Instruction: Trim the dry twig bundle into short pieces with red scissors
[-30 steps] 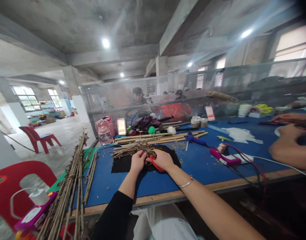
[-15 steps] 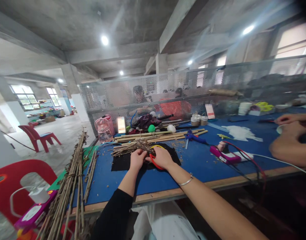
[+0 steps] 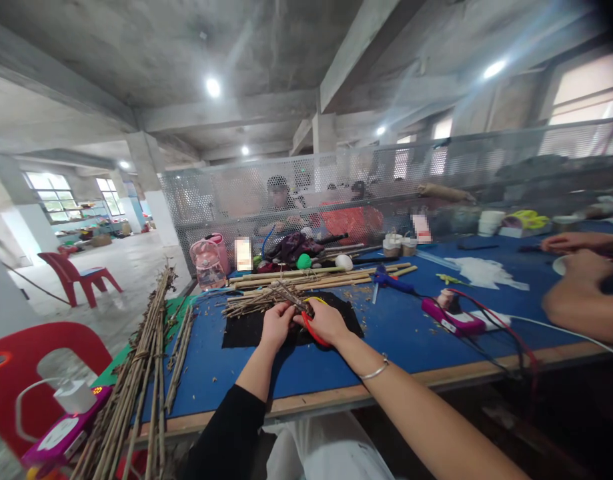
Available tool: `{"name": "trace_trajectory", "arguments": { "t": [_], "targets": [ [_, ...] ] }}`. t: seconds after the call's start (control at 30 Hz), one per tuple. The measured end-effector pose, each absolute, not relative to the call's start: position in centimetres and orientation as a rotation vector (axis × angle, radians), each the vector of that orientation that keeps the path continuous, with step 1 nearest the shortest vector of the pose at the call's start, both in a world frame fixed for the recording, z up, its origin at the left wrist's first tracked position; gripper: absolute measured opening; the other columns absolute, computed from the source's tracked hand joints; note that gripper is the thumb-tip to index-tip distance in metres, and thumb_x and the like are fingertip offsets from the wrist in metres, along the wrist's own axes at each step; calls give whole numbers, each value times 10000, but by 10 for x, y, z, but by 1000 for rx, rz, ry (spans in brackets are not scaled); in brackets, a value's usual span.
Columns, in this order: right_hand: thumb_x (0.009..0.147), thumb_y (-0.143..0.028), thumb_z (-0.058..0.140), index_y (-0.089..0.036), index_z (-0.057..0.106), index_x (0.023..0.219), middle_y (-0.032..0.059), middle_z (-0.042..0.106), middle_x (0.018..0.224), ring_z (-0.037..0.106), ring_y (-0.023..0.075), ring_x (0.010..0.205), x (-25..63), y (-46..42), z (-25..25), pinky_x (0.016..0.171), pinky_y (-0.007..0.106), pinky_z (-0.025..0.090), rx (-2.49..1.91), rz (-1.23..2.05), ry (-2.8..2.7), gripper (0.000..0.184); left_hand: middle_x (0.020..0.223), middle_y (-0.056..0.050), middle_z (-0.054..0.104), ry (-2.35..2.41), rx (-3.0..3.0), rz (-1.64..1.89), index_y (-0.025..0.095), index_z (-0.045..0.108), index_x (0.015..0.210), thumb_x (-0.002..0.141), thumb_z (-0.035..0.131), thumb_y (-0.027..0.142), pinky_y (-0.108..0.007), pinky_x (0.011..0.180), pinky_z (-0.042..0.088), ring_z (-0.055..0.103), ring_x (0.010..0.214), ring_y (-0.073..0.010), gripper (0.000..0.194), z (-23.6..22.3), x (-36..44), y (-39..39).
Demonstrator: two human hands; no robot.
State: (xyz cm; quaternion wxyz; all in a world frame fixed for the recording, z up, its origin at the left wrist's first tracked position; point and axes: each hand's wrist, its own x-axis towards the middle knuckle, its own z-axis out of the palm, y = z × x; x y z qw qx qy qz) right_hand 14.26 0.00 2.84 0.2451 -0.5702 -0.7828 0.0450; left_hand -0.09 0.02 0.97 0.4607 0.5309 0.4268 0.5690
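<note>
My right hand (image 3: pixel 327 323) is closed around scissors with a red handle loop (image 3: pixel 314 331) and a yellow strip on top; the blades are hard to make out. Close beside it, my left hand (image 3: pixel 276 325) pinches the end of a thin brown twig (image 3: pixel 287 293), its fingertips almost touching the right hand. Both hands are above a black cloth (image 3: pixel 236 333) on the blue tabletop. A pile of short cut twigs (image 3: pixel 246 304) lies at the cloth's far left edge. Where the twig meets the scissors is hidden by my fingers.
Long bundled sticks (image 3: pixel 141 360) overhang the table's left edge. Bamboo rods (image 3: pixel 331 277) lie behind the cloth. Rightward are a blue glue gun (image 3: pixel 393 283), a purple power strip (image 3: pixel 451 317) with cables, and another person's arm (image 3: pixel 583 297). A mesh partition (image 3: pixel 216 200) stands behind.
My hands stay at almost the same place, with the scissors and twig shifting only slightly. The whole view tilts a little.
</note>
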Motion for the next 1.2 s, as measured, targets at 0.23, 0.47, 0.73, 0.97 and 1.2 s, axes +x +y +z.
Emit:
{"name": "trace_trajectory", "arguments": {
  "t": [0.23,0.47,0.73,0.97,1.2],
  "targets": [
    [691,-588,529,-172,530,862,76,605,854,560,201,818,142,2,28,684,281,367,-1511,-60,-2125,450,569,1,592,1092,1367,1405,117,676,804,652,625,384,-192,411,349,415,405,-60,312,7,-4,1],
    [697,-612,498,-186,525,859,58,618,824,574,195,777,143,0,28,637,271,363,-1520,-22,-2128,457,568,5,594,1130,1351,1386,117,685,817,652,619,372,-191,422,368,419,407,-58,310,9,-4,0],
    [695,-639,473,-213,541,894,52,635,856,590,199,794,143,1,28,638,271,366,-1586,69,-2129,475,655,-24,637,1182,1392,1407,131,681,902,678,597,331,-189,428,377,452,442,-69,312,14,-5,-4],
    [708,-644,455,-217,567,881,54,648,849,603,202,784,145,2,28,622,259,371,-1635,155,-2140,475,664,-30,635,1177,1375,1397,130,668,938,687,593,336,-178,417,369,440,432,-59,333,13,-5,-2],
    [706,-617,486,-194,548,910,61,622,886,579,198,842,144,0,29,680,269,379,-1553,92,-2149,474,683,-35,635,1106,1323,1409,129,659,816,677,591,349,-179,436,396,489,479,-78,269,8,-4,2]
  ]
}}
